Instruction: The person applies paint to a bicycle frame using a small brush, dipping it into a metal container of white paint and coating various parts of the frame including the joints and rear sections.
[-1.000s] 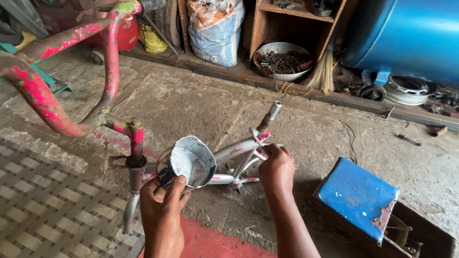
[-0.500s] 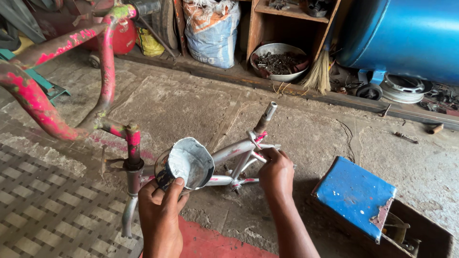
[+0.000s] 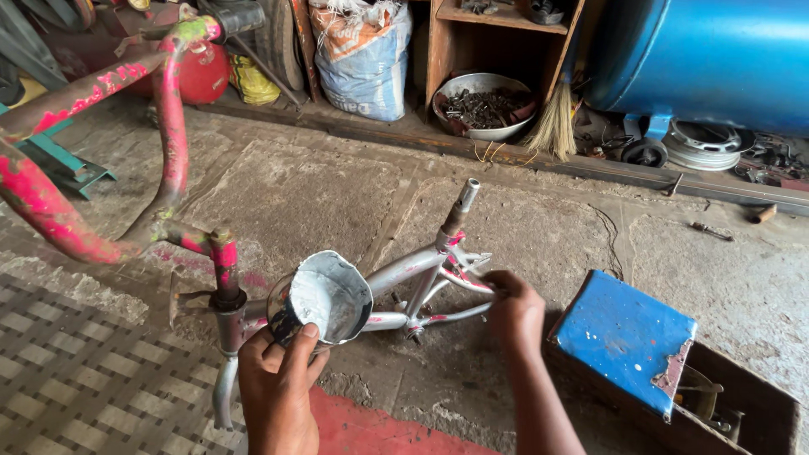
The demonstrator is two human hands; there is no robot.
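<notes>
Left hand (image 3: 274,392) wrapped around dented tin cup (image 3: 320,297) of pale grey paint, thumb up the side, cup tipped towards camera just above small bike frame (image 3: 396,291) lying on concrete floor (image 3: 320,185); right hand (image 3: 516,310) closed at rear stays of frame, whatever sits in the fingers hidden, probably a brush. Cup likely light, thin-walled and sloshy, slick with paint at the rim, so best gripped low round the body and kept level. Frame looks stiff steel, moderately heavy, wet silver coat over pink, so hold only bare ends such as seat tube top (image 3: 466,195).
</notes>
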